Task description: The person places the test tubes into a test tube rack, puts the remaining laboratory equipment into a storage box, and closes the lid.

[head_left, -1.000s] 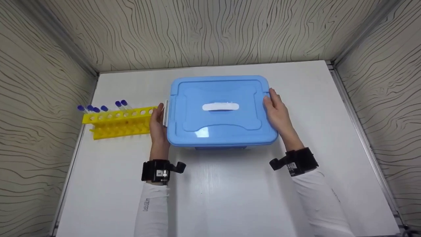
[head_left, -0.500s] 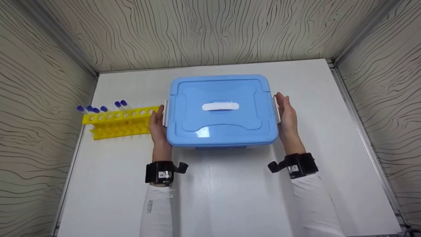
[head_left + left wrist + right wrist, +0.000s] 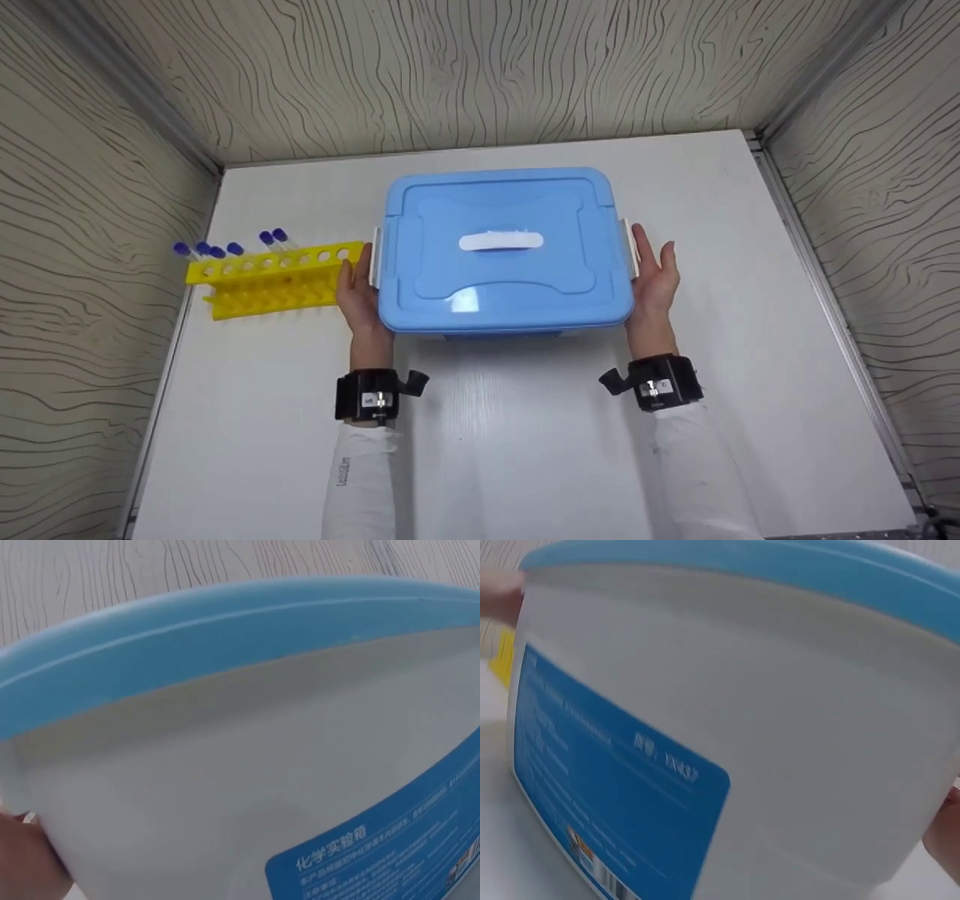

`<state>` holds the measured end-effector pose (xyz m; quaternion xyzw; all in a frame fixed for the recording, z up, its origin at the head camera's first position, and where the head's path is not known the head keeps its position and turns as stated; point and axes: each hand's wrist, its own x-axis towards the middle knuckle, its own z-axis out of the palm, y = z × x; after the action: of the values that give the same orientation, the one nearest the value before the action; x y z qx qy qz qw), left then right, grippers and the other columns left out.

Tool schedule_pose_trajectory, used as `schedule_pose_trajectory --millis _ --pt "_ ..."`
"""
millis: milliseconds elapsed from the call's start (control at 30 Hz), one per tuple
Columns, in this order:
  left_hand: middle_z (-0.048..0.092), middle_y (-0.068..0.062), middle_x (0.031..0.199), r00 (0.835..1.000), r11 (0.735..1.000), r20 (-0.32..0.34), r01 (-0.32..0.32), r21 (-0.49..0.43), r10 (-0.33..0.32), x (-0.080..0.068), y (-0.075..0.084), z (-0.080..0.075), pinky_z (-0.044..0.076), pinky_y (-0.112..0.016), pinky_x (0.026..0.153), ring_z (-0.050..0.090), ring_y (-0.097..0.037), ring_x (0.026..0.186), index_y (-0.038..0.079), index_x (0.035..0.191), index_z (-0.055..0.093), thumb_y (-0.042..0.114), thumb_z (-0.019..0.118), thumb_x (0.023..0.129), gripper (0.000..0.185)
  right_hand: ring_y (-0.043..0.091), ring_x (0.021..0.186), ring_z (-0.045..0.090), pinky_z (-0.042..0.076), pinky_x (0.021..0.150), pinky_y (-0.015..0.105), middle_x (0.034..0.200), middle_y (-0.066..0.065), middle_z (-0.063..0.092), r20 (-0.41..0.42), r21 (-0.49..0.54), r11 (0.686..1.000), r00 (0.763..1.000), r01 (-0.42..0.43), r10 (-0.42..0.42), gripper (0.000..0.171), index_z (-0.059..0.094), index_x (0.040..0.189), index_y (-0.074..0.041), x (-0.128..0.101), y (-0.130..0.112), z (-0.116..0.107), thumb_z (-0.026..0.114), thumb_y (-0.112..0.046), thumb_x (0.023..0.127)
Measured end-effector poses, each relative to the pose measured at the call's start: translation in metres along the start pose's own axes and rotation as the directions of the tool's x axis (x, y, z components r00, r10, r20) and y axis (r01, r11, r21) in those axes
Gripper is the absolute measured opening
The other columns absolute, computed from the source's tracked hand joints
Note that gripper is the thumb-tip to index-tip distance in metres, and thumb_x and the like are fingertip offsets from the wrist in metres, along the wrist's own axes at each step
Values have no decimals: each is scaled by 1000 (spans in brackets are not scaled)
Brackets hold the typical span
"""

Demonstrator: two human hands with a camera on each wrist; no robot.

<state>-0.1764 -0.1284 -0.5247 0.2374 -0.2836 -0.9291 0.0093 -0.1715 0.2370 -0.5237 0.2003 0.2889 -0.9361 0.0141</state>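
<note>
A white storage box with a light blue lid (image 3: 502,202) stands on the table, a white handle (image 3: 501,241) on top. The left hand (image 3: 361,304) is at its left side, close by the white left latch (image 3: 376,259), with straight fingers and the thumb apart. At the opposite side the right hand (image 3: 652,289) lies palm up, its straight fingers along the box below the white right latch (image 3: 630,247) and the thumb pointing away. Both wrist views show the box's white wall (image 3: 180,787) and a blue printed label (image 3: 615,780) on its front.
A yellow test tube rack (image 3: 274,274) stands just left of the left hand, holding several tubes with purple-blue caps (image 3: 234,248). Wood-grain panels (image 3: 480,75) enclose the white table (image 3: 487,450) at the back and sides.
The right hand has left the lid's right edge, moved outward and turned palm up. The right latch, hidden before, now shows sticking out. The left hand has barely moved.
</note>
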Motion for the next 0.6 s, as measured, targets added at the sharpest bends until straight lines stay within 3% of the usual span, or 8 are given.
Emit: schedule_pose_trajectory --millis 67,200,300,467,600 --pt "38 6 157 1000 1000 3 -1 -15 1 0 0 1 34 -39 122 37 -17 144 23 144 51 47 33 103 50 15 154 20 17 127 36 163 -10 31 12 184 982 999 -33 31 64 45 149 -27 -1 2 0 26 -63 100" --pt "36 6 158 1000 1000 9 -20 20 19 -1 0 3 35 -40 121 35 -18 145 24 144 50 49 32 103 52 15 154 22 18 127 32 164 -5 31 51 453 888 997 -80 64 67 42 151 -21 -4 5 -1 31 -62 100" --pt "35 6 159 1000 1000 17 -20 7 19 -1 2 4 34 -42 121 35 -20 146 23 144 51 52 33 102 54 15 155 20 16 128 33 165 -4 28 75 495 865 995 -89 60 70 38 153 -20 -5 5 -2 28 -64 99" --pt "35 3 160 999 997 36 -9 -75 12 -1 5 3 34 -41 122 37 -22 145 19 145 49 53 34 101 58 16 156 14 12 129 36 166 -6 25 98 448 889 993 -100 63 77 38 154 -21 -4 2 -2 25 -70 96" --pt "35 2 160 999 993 52 -4 -115 10 -1 6 2 34 -42 122 37 -23 144 17 145 49 53 36 101 58 15 156 13 11 129 36 166 -7 24 120 458 881 991 -115 67 78 36 155 -21 -1 -1 -2 23 -72 96"
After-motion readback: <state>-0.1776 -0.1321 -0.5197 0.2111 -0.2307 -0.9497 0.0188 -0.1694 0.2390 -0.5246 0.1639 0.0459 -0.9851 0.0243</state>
